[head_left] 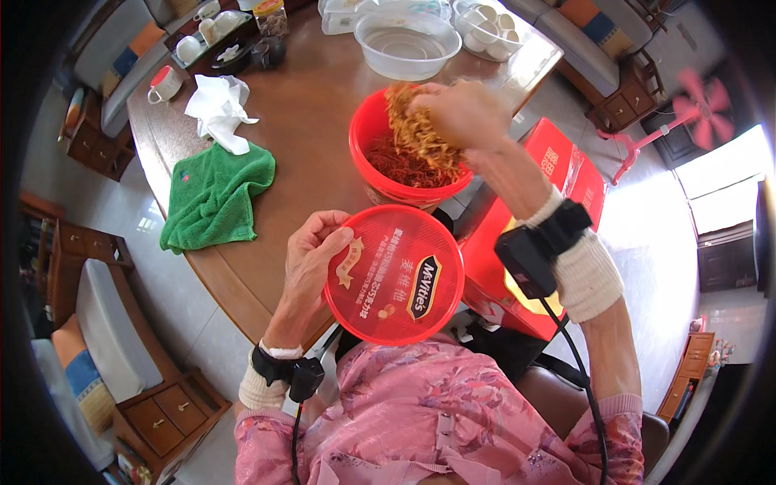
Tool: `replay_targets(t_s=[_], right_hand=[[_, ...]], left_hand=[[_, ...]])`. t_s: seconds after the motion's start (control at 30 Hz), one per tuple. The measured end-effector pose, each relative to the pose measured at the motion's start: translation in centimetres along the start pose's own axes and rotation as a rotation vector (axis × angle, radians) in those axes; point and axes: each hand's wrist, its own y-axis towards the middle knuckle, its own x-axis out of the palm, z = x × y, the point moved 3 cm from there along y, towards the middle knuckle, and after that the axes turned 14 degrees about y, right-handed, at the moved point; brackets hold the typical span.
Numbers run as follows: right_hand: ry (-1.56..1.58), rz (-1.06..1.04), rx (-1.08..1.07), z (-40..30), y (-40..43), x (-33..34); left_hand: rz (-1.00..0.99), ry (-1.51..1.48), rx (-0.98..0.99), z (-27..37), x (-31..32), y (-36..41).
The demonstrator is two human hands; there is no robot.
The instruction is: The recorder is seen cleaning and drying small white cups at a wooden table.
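My left hand (318, 251) pinches the rim of a round red plastic lid (388, 327), held tilted in front of my lap with its printed face up. Above a red plastic tub (362, 154) at the table's near right edge, my right hand (464, 115) grips a clump of orange-brown dried strands (418, 130). The hand is slightly blurred. Darker reddish strands (388, 160) lie inside the tub, partly hidden beneath the clump. I cannot tell whether the clump touches them.
Behind the tub stand a translucent plastic basin (406, 57) and a clear bowl of white cups (494, 36). A green towel (221, 197), white tissue (221, 109) and mug (165, 83) lie left on the wooden table (303, 121). Red boxes (545, 176) stand right; a pink fan (703, 112) is beyond.
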Motion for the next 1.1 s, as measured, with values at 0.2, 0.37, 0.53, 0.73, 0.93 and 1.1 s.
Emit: replay_targets(t_s=[0.2, 0.37, 0.53, 0.73, 0.93, 1.1], right_hand=[[-0.631, -0.012, 0.497, 4.4, 2.1, 1.9], [-0.679, -0.224, 0.473, 2.5, 3.6, 2.1], [-0.773, -0.290, 0.473, 1.3, 3.0, 3.0], [-0.914, -0.217, 0.333, -8.6, -1.8, 0.6], [-1.289, -0.310, 0.046, 2.3, -14.3, 2.0], [-1.588, -0.309, 0.068, 10.8, -16.0, 2.6]], left_hand=[[0.092, -0.011, 0.011, -0.7, -3.7, 0.6], [0.246, -0.031, 0.098, -0.1, -8.0, -0.4], [0.339, -0.009, 0.119, -0.5, -8.9, -0.8], [0.289, 0.020, 0.146, 0.3, -6.3, 0.5], [0.381, -0.011, 0.156, -0.8, -9.2, -0.2], [0.374, 0.064, 0.168, 0.3, -7.4, 0.0]])
